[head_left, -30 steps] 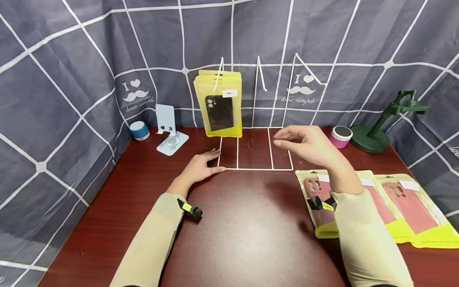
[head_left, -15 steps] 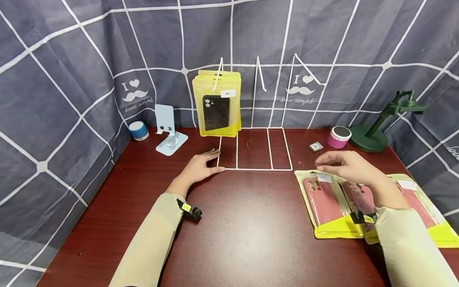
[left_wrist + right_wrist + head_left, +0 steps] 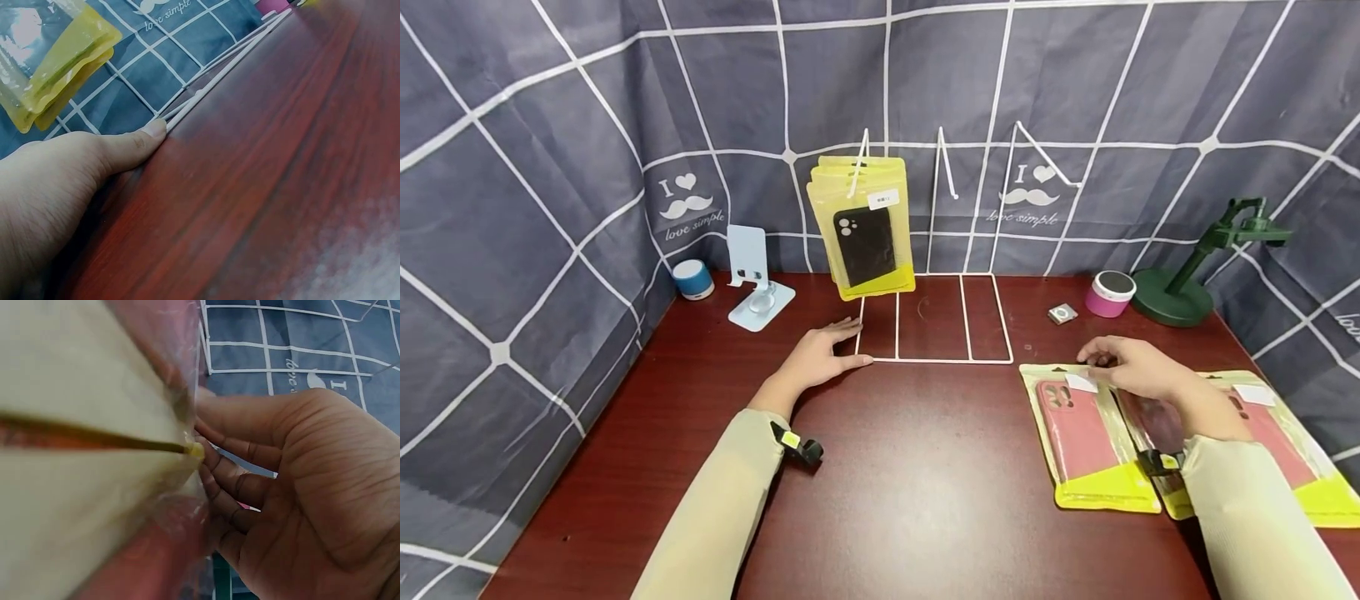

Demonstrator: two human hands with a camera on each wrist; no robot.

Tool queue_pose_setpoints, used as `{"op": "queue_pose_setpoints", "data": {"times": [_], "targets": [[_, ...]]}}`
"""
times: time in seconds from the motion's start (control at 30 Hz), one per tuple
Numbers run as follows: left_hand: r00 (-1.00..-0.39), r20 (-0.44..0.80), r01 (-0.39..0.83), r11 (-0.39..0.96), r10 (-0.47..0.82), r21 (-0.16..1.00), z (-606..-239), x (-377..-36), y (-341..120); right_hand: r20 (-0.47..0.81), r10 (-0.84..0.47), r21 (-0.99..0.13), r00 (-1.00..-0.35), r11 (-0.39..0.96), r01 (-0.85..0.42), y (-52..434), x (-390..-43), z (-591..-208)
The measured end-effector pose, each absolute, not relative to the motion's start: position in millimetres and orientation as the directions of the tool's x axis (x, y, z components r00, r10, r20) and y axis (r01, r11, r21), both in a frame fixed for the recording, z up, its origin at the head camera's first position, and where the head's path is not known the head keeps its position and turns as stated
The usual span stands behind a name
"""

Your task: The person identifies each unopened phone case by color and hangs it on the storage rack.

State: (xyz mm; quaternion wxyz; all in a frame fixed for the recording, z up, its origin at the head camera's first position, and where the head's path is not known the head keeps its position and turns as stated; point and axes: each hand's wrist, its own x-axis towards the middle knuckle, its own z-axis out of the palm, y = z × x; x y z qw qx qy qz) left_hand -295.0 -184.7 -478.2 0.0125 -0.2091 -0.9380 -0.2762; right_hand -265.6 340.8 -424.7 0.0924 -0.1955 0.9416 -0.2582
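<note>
The right hand [image 3: 1138, 367] is at the tops of the left bag [image 3: 1081, 437] and middle bag [image 3: 1157, 423], toward the right edge of the worktop [image 3: 925, 475], pinch impossible to tell, best isolating one, while the left hand [image 3: 817, 358], fingers apart, touches the front-left corner of the rack [image 3: 940, 361].

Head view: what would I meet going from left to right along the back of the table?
Blue cylinder, pale blue stand, hanging yellow packets, middle white hook, small silver square, pink cylinder, green stand.
</note>
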Motion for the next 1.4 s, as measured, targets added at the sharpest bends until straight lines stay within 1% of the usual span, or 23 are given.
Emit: {"op": "queue_pose_setpoints", "data": {"times": [0.2, 0.37, 0.47, 0.57, 0.7, 0.83, 0.97, 1.1, 1.3, 1.4], "targets": [[-0.911, 0.139, 0.403, 0.762, 0.389, 0.506, -477, -296, -185, -0.053, -0.453, -0.536, -0.89, 0.765, -0.358, 341, -268, -430], [-0.91, 0.15, 0.407, 0.764, 0.387, 0.5, -476, -298, -185, -0.006, -0.494, -0.535, -0.87, 0.736, -0.415, 341, -268, -430], [-0.912, 0.144, 0.403, 0.767, 0.385, 0.5, -476, -297, -184, 0.039, -0.492, -0.547, -0.87, 0.718, -0.431, 340, -267, -430], [-0.914, 0.137, 0.395, 0.766, 0.381, 0.507, -476, -296, -184, 0.101, -0.459, -0.565, -0.883, 0.704, -0.43, 337, -267, -431], [-0.916, 0.133, 0.39, 0.767, 0.378, 0.51, -476, -295, -185, 0.152, -0.399, -0.635, -0.904, 0.661, -0.399, 335, -269, -431], [-0.911, 0.142, 0.404, 0.766, 0.388, 0.5, -476, -297, -185, 0.123, -0.351, -0.743, -0.928, 0.587, -0.321, 335, -269, -428], [-0.908, 0.144, 0.409, 0.763, 0.392, 0.501, -475, -298, -185, 0.073, -0.364, -0.809, -0.929, 0.523, -0.269, 338, -267, -424], [-0.908, 0.134, 0.407, 0.763, 0.397, 0.501, -477, -298, -184, 0.045, -0.416, -0.857, -0.908, 0.451, -0.249, 343, -266, -421], [-0.908, 0.148, 0.412, 0.763, 0.393, 0.498, -477, -298, -184, -0.005, -0.41, -0.93, -0.912, 0.338, -0.147, 344, -265, -417], [-0.91, 0.135, 0.404, 0.768, 0.392, 0.498, -477, -297, -183, 0.005, -0.395, -0.974, -0.919, 0.206, -0.094, 341, -263, -413]]}}
